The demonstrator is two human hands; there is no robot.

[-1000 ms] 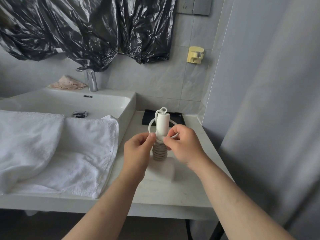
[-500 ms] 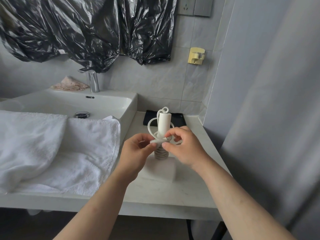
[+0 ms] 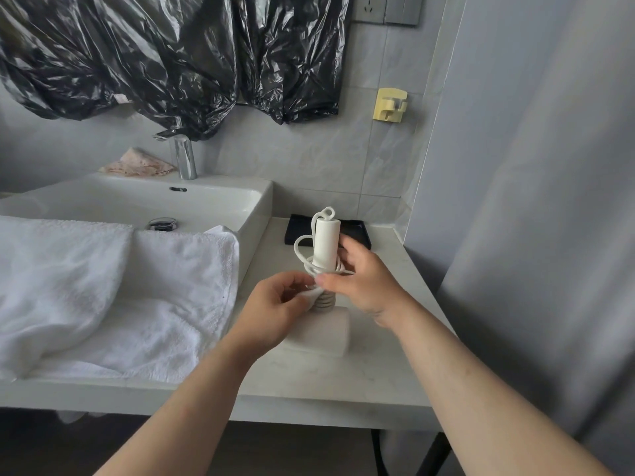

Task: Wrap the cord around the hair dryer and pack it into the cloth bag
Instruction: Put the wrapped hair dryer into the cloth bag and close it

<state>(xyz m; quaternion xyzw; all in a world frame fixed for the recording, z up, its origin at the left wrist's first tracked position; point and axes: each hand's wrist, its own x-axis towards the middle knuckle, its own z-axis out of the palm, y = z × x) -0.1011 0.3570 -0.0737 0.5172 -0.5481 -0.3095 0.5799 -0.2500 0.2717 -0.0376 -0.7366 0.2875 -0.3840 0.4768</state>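
The wrapping step is in hand. The hair dryer is stood on end on the counter, with the cord coiled round its handle. The cord's white end is pinched by the left hand, and the handle is gripped over the upper turns by the right hand. Next, the loose end probably needs securing. What is taken for the cloth bag, dark and flat behind, is not yet opened.
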